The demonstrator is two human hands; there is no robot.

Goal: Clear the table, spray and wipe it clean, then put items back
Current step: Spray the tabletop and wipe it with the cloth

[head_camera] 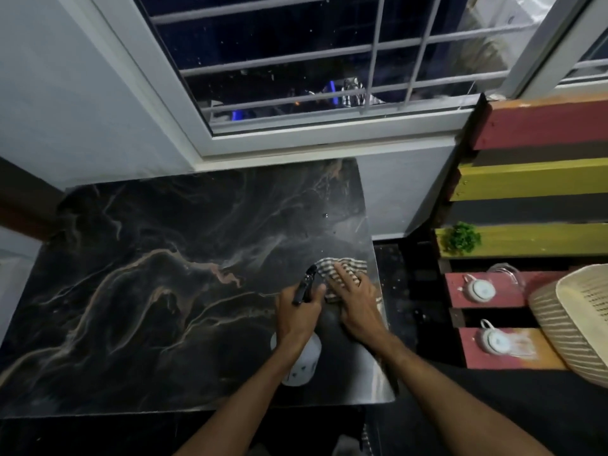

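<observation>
The table (148, 284) has a dark marble-patterned top with tan veins, and it stands under a window. My left hand (297, 311) grips the black trigger head of a white spray bottle (304, 363), whose nozzle points away from me toward the striped cloth (342, 268). My right hand (355, 297) lies flat on that cloth, fingers spread, pressing it onto the table near the right edge. The bottle's lower body shows below my left wrist.
A barred window (312, 77) sits behind the table. To the right, a painted pallet rack (526, 185) carries two white teapots (478, 289) (493, 339), a small green plant (460, 238) and a cream woven basket (579, 320). Dark floor lies between table and rack.
</observation>
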